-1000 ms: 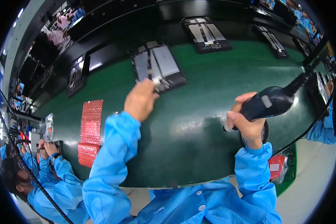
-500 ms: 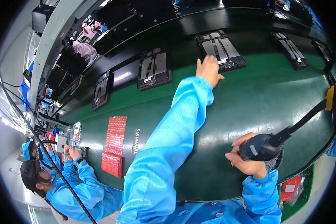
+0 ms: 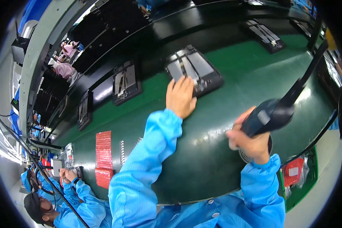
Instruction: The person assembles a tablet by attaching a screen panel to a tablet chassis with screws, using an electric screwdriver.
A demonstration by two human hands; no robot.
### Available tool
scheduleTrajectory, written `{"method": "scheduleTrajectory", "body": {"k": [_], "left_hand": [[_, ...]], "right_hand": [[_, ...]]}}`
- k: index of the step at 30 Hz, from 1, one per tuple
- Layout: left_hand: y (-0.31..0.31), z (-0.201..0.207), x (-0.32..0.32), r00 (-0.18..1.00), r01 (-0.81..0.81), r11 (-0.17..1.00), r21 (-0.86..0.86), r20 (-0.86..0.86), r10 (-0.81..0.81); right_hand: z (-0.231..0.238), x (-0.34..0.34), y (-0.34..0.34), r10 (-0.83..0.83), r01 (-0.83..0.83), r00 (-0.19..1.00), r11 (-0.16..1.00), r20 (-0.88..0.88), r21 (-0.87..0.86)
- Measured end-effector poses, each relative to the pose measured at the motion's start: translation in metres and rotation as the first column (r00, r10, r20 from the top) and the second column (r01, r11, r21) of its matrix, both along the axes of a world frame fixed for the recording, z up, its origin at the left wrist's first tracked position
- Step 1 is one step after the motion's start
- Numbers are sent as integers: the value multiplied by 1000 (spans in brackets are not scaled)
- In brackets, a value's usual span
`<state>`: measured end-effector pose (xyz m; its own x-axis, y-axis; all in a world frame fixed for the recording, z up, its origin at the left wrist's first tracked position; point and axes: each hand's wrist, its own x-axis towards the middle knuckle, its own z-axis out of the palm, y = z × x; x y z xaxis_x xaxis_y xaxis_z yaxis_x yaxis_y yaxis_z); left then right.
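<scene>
- Head view, left hand (image 3: 181,97): reaches far across the green bench (image 3: 193,171); fingers slightly spread, tips over the near-left edge of an opened tablet-like device (image 3: 203,64). Cannot tell whether they grip it or only rest on it.
- That device: far side of the bench, about mid-scene, tilted, pale panels up, a little blurred.
- Right hand (image 3: 254,142): nearer, on the right; fingers closed around a black handheld tool (image 3: 269,116), its thick cable (image 3: 294,91) running far right.
- Round mesh dish (image 3: 245,155): partly hidden behind the right hand.
- More opened devices: two to the left (image 3: 127,83) (image 3: 85,111), one far right (image 3: 265,36).
- Near left: red bubble wrap (image 3: 103,148), with a pale strip of small pieces (image 3: 122,152) just to its right.
- Near right, below bench level: green bin (image 3: 312,178) holding a red packet (image 3: 292,172).
- Far left end: a co-worker's blue sleeve (image 3: 89,199).
</scene>
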<state>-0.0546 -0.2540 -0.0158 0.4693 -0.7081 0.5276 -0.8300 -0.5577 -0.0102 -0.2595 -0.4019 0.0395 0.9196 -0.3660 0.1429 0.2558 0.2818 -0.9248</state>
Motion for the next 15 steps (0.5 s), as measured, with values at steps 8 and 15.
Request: {"method": "scheduleTrajectory", "body": {"k": [8,15], "left_hand": [[69,9,-164,966,194,981,2,-173,-191],[92,-9,-221,866,341,939,-49,-373,-334]], "right_hand": [[12,-5,-53,-246,277,927,958,282,-75],[-5,-14,-62,-262,311,924,939,280,-149]]}}
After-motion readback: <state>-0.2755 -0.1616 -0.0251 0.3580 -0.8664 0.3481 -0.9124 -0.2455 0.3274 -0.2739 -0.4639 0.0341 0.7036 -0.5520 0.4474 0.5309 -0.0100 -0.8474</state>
